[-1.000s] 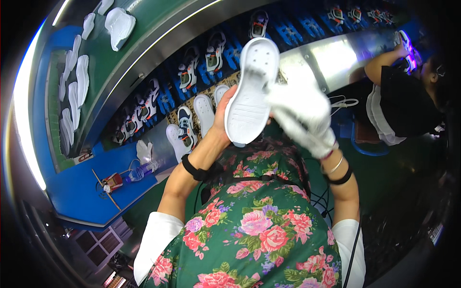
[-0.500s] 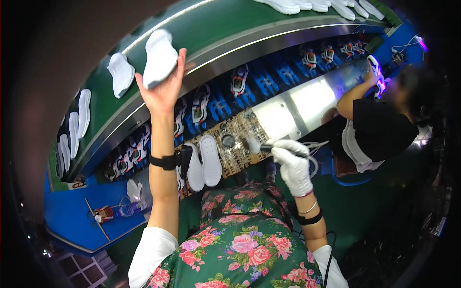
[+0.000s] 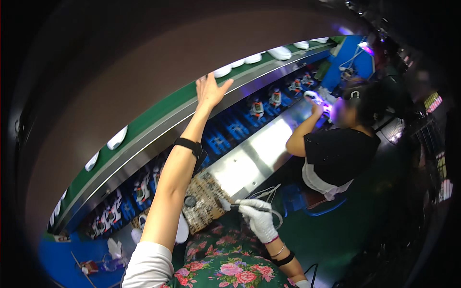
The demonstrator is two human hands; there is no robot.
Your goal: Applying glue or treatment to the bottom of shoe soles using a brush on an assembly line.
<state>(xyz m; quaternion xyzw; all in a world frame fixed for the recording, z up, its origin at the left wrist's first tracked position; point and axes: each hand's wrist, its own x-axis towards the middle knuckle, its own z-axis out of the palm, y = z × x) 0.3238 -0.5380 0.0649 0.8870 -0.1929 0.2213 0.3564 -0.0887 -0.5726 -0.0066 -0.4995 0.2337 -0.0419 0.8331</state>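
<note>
My left hand [image 3: 210,92] is bare and reaches over the green conveyor belt [image 3: 168,104]. Its fingers are spread, with the fingertips close to a white shoe sole [image 3: 223,72]; I cannot tell whether they touch it. A white glove covers my right hand [image 3: 260,223], which is closed on the dark handle of a brush [image 3: 225,204]. The pale bristles of this brush hang over a cardboard-covered part of the bench [image 3: 204,211]. A small dark round dish [image 3: 190,201] sits on that cardboard. Beside my left forearm a white sole [image 3: 182,230] is partly hidden.
Shoe uppers [image 3: 257,109] stand on a blue rack [image 3: 218,143] below the belt. A bright metal plate [image 3: 240,165] continues the bench rightward. At the right a co-worker [image 3: 341,153] in black holds a shoe. A blue table [image 3: 62,259] bears a bottle and a glove.
My left hand has gone from palm up at a white sole to reaching over the belt, farther right, with no sole on it. The view has swung. The brush stays in my right hand.
</note>
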